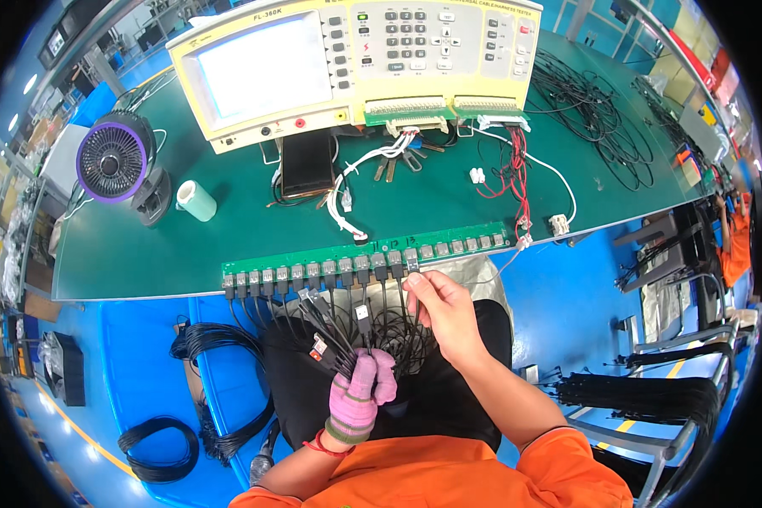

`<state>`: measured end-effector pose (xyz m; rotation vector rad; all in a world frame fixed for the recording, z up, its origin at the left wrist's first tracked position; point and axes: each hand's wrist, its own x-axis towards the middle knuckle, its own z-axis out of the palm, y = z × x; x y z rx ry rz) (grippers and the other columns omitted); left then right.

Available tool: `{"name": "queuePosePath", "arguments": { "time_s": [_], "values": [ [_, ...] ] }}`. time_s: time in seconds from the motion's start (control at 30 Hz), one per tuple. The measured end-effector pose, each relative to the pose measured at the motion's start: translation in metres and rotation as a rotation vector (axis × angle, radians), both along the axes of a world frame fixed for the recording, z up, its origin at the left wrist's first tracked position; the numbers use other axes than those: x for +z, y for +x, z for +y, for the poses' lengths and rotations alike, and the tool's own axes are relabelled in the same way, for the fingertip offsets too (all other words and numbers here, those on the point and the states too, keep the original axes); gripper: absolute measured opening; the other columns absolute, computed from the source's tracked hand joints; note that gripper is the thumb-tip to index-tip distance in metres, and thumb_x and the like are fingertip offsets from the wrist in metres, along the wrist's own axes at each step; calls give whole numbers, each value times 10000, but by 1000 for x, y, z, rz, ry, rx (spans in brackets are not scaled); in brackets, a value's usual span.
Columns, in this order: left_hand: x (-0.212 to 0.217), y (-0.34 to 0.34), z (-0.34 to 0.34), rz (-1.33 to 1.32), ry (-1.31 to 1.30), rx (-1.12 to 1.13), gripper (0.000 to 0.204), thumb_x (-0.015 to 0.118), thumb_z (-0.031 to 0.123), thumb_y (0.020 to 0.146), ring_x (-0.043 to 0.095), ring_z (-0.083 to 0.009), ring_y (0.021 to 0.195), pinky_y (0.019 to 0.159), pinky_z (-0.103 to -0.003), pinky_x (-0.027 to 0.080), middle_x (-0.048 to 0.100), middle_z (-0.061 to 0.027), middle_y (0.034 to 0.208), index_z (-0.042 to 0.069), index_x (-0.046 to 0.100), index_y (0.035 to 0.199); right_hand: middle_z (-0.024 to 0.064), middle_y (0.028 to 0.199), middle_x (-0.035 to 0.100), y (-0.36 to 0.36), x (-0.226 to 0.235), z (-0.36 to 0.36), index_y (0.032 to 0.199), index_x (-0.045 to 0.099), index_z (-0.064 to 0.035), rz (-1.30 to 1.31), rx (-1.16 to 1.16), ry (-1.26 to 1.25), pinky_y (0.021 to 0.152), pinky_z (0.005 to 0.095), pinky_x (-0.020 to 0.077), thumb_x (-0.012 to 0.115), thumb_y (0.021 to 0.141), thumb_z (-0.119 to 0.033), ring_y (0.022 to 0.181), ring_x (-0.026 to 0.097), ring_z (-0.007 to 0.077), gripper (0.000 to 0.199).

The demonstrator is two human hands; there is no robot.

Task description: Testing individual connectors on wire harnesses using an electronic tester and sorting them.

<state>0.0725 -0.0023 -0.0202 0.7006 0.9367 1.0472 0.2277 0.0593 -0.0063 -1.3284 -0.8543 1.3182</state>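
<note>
My left hand, in a pink striped glove, is closed around a bunch of black USB cables. Their plugs point up toward the table edge, and one plug stands apart from the others. A green circuit board strip with a row of metal USB sockets lies along the near edge of the table. Black cables are plugged into its left and middle sockets; several sockets at its right end hold none. My bare right hand pinches a black USB plug at the socket right of the other plugged cables.
A yellow and white cable tester with a lit screen stands at the back. On the green table are a purple-rimmed fan, a pale green roll, a phone, keys and coiled black wire. Cable bundles hang on a rack at right.
</note>
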Motion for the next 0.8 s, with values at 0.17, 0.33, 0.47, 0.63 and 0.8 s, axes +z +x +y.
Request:
{"name": "queuePosePath", "arguments": {
  "time_s": [0.17,0.33,0.47,0.63,0.8],
  "values": [
    [7,-1,-1,-6,-9,-31,478,409,382,964,429,-158,447,459,-276,348,413,-35,498,62,472,615,-14,666,551,5,-1,1,888,631,-34,42,-11,-33,508,191,348,557,934,-293,566,438,32,274],
    [6,0,4,-82,40,-100,411,411,367,980,413,-123,500,496,-250,339,447,-28,554,-2,553,866,0,675,560,0,3,8,873,619,-11,107,-52,-6,496,193,355,564,932,-282,550,458,54,282],
    [8,6,8,-76,61,-121,413,408,371,978,413,-117,501,496,-243,328,452,-25,555,15,557,833,-2,693,577,9,10,-4,887,620,-12,-170,-44,22,559,206,392,567,927,-253,603,495,52,250],
    [8,14,7,-13,56,-217,400,405,379,977,414,-99,517,518,-235,317,453,-5,564,47,563,820,-13,771,572,-6,34,-41,975,603,20,-41,185,89,624,217,406,607,914,-214,660,475,48,242],
    [5,16,13,258,392,38,238,454,158,972,575,-178,959,876,-312,438,624,-109,1022,20,609,1090,-25,720,562,13,31,-27,881,610,-25,-43,-31,108,621,204,371,578,920,-159,684,478,34,144]
  ]
}}
